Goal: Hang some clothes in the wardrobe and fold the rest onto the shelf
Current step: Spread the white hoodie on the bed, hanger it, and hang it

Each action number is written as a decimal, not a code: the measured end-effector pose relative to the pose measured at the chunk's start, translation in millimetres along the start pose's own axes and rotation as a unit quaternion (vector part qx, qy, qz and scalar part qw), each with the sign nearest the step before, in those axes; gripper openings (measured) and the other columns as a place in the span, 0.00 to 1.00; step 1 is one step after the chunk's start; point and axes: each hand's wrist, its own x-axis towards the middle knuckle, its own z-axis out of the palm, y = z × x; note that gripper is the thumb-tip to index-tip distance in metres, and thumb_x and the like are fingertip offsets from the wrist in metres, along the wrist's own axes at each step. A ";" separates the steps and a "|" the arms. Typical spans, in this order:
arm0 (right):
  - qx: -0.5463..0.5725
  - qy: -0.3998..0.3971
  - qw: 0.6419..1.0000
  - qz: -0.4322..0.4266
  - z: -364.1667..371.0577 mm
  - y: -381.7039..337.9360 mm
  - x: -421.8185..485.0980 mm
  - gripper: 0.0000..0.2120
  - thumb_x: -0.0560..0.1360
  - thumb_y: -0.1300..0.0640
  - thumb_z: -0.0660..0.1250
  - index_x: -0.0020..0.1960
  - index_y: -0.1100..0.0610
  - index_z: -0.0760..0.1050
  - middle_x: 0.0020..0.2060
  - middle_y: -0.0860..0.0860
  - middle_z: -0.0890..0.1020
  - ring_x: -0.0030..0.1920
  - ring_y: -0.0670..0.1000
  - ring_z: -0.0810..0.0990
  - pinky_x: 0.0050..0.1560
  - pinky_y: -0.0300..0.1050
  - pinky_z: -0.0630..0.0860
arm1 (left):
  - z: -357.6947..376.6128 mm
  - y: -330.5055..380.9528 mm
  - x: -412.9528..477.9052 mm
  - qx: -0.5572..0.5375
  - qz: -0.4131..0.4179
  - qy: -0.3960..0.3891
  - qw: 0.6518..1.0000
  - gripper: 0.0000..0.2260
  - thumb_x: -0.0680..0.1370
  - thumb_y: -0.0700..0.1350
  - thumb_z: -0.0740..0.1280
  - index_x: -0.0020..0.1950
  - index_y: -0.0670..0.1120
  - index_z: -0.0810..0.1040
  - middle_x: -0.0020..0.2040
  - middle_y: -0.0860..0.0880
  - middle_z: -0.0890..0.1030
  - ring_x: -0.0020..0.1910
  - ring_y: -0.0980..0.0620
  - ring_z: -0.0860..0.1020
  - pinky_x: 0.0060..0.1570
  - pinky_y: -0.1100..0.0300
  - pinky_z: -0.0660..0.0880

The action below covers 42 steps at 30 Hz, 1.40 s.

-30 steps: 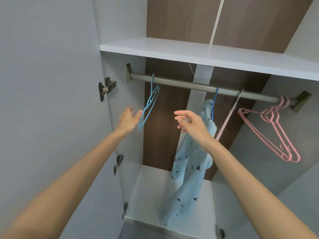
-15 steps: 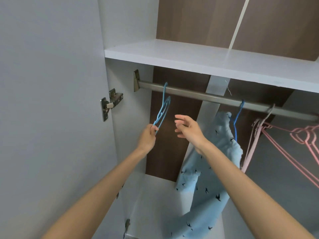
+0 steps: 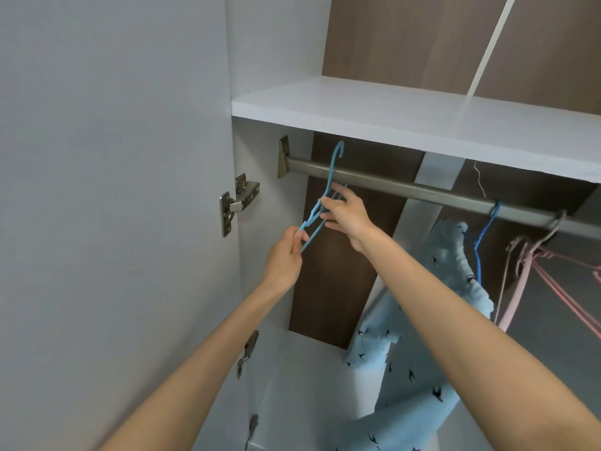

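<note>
Left grip [image 3: 283, 259], right grip [image 3: 347, 215] on hanger [image 3: 331, 172]

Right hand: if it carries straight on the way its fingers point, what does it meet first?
The light blue hanger, which the right hand touches with its fingertips; beyond it probably the rail, though depth is unclear.

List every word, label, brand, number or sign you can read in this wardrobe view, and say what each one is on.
There is no readable text in this view.
Metal door hinge: there are faint marks on its plate, too small and blurred to read.
Light blue garment: the print is small dark bird shapes, not letters.
Light blue hanger: no label or mark shows.
</note>
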 end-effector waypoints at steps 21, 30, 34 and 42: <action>-0.066 -0.050 0.996 0.023 -47.5 24.2 -137.3 0.09 0.79 0.62 0.63 0.59 0.55 0.73 0.45 0.55 0.78 0.37 0.47 0.76 0.40 0.37 0.78 | -21.8 30.7 -164.5 -0.073 -0.004 -0.173 0.982 0.14 0.83 0.47 0.55 0.57 0.42 0.77 0.34 0.51 0.72 0.33 0.60 0.72 0.37 0.73 0.70; -0.180 -0.163 0.969 0.047 -71.9 71.0 -255.9 0.13 0.77 0.68 0.57 0.57 0.56 0.71 0.45 0.51 0.76 0.42 0.47 0.75 0.42 0.40 0.75 | -23.3 -3.0 -278.2 0.030 -0.007 -0.130 0.991 0.13 0.81 0.43 0.61 0.65 0.47 0.70 0.50 0.48 0.71 0.42 0.54 0.71 0.46 0.67 0.68; -0.277 -0.210 0.937 0.033 -77.3 89.4 -301.1 0.15 0.78 0.68 0.53 0.60 0.53 0.66 0.43 0.54 0.73 0.37 0.49 0.71 0.44 0.47 0.73 | -31.2 -2.2 -304.7 0.088 -0.023 -0.099 0.991 0.21 0.80 0.39 0.61 0.73 0.43 0.62 0.58 0.44 0.65 0.51 0.49 0.70 0.56 0.67 0.65; -0.401 -0.307 0.863 -0.008 -79.7 92.0 -394.1 0.12 0.79 0.66 0.52 0.60 0.56 0.66 0.40 0.50 0.76 0.41 0.49 0.72 0.56 0.53 0.73 | -51.7 -19.3 -355.1 0.243 0.024 -0.154 0.957 0.28 0.81 0.47 0.61 0.78 0.48 0.54 0.74 0.43 0.60 0.73 0.43 0.59 0.72 0.48 0.55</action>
